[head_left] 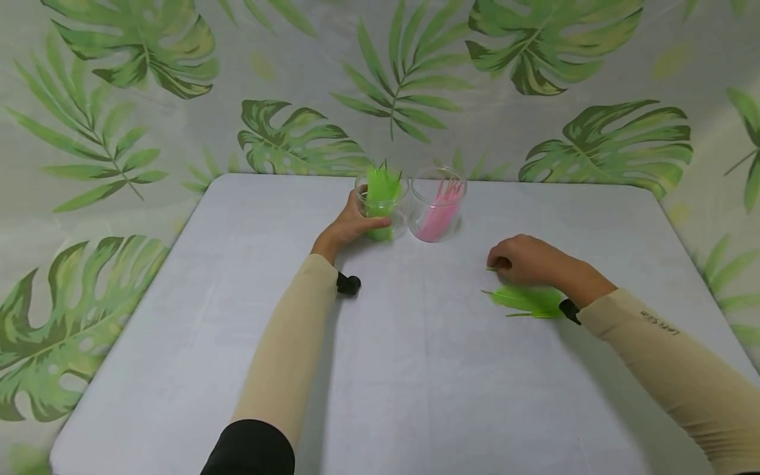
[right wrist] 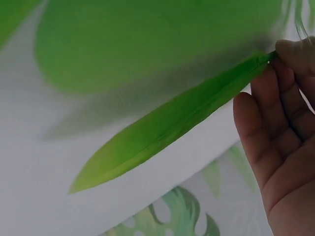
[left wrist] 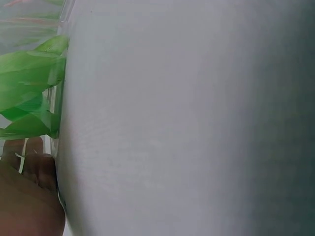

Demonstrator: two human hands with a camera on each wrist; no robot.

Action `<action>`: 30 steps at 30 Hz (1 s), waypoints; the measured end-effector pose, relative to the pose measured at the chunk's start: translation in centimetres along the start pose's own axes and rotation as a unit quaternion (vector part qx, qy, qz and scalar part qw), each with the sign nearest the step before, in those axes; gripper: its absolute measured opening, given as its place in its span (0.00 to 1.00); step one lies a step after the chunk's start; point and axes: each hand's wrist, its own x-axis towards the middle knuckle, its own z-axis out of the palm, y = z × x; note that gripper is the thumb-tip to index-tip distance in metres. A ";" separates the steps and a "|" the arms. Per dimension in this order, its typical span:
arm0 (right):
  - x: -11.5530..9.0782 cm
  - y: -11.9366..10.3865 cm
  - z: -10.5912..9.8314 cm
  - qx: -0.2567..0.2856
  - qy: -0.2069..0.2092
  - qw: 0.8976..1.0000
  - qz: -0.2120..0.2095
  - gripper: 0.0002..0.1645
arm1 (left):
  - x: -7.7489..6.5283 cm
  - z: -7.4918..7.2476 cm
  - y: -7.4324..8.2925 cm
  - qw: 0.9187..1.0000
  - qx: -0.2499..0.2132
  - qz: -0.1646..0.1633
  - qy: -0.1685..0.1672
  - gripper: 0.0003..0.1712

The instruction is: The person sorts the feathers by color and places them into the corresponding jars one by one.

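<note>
My left hand (head_left: 350, 227) grips a clear plastic cup (head_left: 400, 226) at the back of the table, thumb across its front. Bright green feathers (head_left: 381, 188) stand in that cup, quills up; the left wrist view has their green vanes (left wrist: 29, 78) behind the clear wall. To the right, my right hand (head_left: 528, 260) pinches a single green feather (right wrist: 172, 128) by its quill end between thumb and fingertips, the vane pointing away from the fingers. More green feathers (head_left: 522, 299) lie on the table just below that hand, partly covered by the wrist.
Beside the gripped cup stands a second clear cup (head_left: 419, 206) with pink feathers (head_left: 441, 214) leaning to the right. Both stand near the back edge of the white table (head_left: 380, 382). A leaf-patterned cloth (head_left: 427, 39) hangs behind.
</note>
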 end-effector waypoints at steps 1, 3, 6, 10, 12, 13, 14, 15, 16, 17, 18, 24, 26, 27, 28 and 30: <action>0.0 0.1 -0.3 -0.001 0.002 1.000 0.002 0.11 | 0.0 0.0 0.0 1.000 -0.001 -0.001 0.000 0.60; -0.1 0.3 -0.8 0.001 0.012 1.000 0.006 0.11 | 0.0 0.0 0.1 1.000 -0.002 -0.003 -0.002 0.60; -0.2 0.6 -1.6 0.002 0.028 1.000 0.009 0.11 | -0.2 0.0 0.5 1.000 -0.007 -0.010 -0.007 0.61; -0.3 0.9 -2.4 0.012 0.041 0.999 0.006 0.12 | -1.0 -0.1 1.7 1.000 -0.018 -0.018 -0.017 0.61; -0.4 0.9 -2.8 0.019 0.047 0.999 0.007 0.11 | -1.5 -0.1 2.2 0.999 -0.019 -0.021 -0.022 0.61; -0.4 1.0 -3.1 0.022 0.051 0.998 0.007 0.11 | -1.7 -0.1 2.5 0.999 -0.018 -0.022 -0.023 0.61; -0.4 1.0 -3.4 0.026 0.056 0.998 0.008 0.11 | -1.7 -0.1 2.5 0.999 -0.018 -0.022 -0.023 0.61; -0.4 1.0 -3.7 0.028 0.061 0.998 0.011 0.11 | -1.9 -0.1 2.7 0.999 -0.015 -0.023 -0.023 0.61; -0.5 1.0 -4.1 0.031 0.068 0.997 0.014 0.11 | -2.0 -0.1 2.8 0.999 -0.013 -0.024 -0.023 0.60; -0.5 1.0 -4.6 0.034 0.074 0.997 0.019 0.11 | -2.0 0.0 2.8 0.999 -0.012 -0.024 -0.023 0.60; -0.5 1.0 -5.0 0.036 0.081 0.996 0.024 0.11 | -2.1 0.0 2.9 0.999 -0.012 -0.024 -0.023 0.60; -0.6 1.2 -7.9 0.038 0.116 0.991 0.052 0.11 | -1.5 0.0 2.2 0.999 -0.025 -0.027 -0.019 0.61; -0.5 1.2 -8.8 0.035 0.130 0.989 0.059 0.11 | -1.1 0.0 1.7 0.999 -0.023 -0.023 -0.015 0.61; -0.4 1.2 -9.3 0.033 0.141 0.988 0.060 0.10 | -1.0 0.0 1.4 1.000 -0.019 -0.020 -0.013 0.61; -0.3 1.2 -9.8 0.034 0.154 0.986 0.061 0.10 | -0.8 0.0 1.1 1.000 -0.016 -0.017 -0.010 0.61; 0.0 1.1 -10.7 0.038 0.181 0.981 0.061 0.09 | -0.6 0.0 0.7 1.000 -0.005 -0.012 -0.004 0.61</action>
